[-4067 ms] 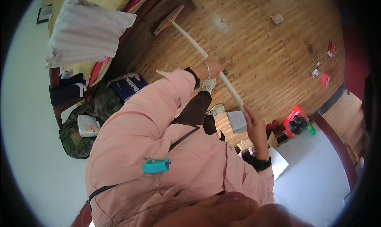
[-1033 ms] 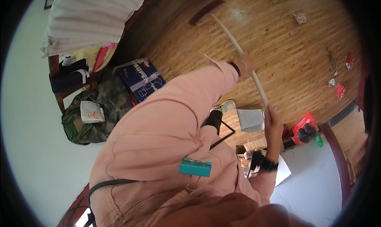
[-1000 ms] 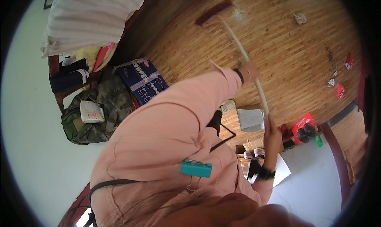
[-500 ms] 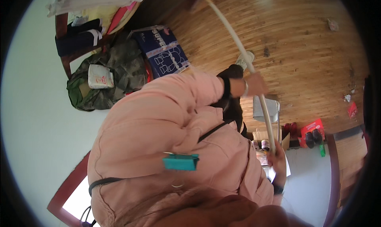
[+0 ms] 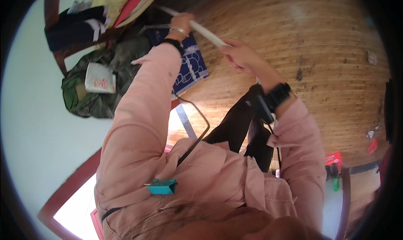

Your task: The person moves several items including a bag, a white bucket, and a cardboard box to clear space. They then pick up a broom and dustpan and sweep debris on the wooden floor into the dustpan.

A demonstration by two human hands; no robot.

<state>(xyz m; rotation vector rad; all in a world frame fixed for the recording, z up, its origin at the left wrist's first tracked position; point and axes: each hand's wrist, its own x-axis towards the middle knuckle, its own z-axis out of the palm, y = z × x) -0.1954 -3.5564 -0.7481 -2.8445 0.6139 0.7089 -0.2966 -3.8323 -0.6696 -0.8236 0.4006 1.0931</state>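
Note:
A long, pale, straight pole [image 5: 208, 32] slants across the upper middle of the view; its far end runs into the dark area under the chair, and what it carries there cannot be made out. My left hand [image 5: 181, 24], with a silver bracelet at the wrist, is wrapped round it farther along. Closer to the pole's near end, my right hand [image 5: 243, 56] closes on it; a black watch-like band [image 5: 270, 101] sits on that wrist. Both arms reach forward in pink sleeves.
At the left, a wooden chair [image 5: 53, 5] holds folded clothes. Beside it lie a camouflage bag [image 5: 75, 99] with a white packet [image 5: 100, 78] on it and a dark blue box [image 5: 191, 66]. Small litter [image 5: 372, 57] and a red box [image 5: 334, 159] lie on the wooden floor [image 5: 336, 93].
Both hands have swung forward and left with the pole. Its end now points toward the chair and blue box. My right hand has come up from low at the right; the body has turned slightly.

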